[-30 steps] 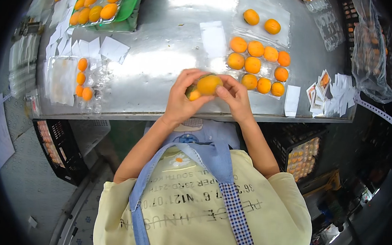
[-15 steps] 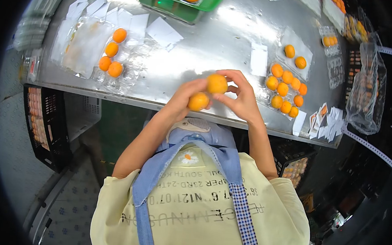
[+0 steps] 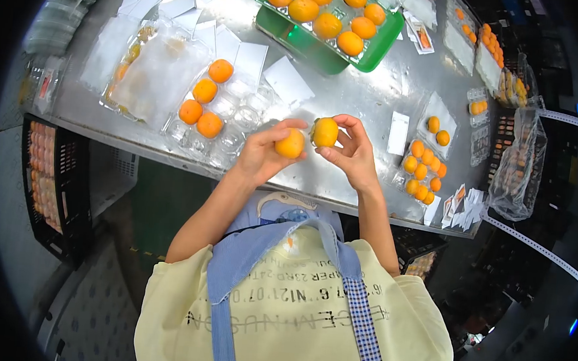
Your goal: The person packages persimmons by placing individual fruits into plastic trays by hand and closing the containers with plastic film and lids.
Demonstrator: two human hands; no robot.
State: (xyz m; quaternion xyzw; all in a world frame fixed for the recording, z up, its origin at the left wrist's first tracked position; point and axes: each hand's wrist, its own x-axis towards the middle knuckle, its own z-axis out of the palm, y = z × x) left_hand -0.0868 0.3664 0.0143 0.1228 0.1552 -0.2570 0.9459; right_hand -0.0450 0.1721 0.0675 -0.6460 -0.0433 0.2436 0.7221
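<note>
While left fingers (image 3: 291, 123) grip round orange fruit (image 3: 290, 143), my right fingers (image 3: 349, 122) pinch capped fruit (image 3: 328, 132): cap (image 3: 314, 132) left, long axis up-frame.

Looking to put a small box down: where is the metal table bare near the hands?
The widest bare patch of metal table lies between the green tray, the white slip and the right hand. A narrower one separates that hand from the fruit cluster at right. The left is crowded: clear tray and paper slips.
</note>
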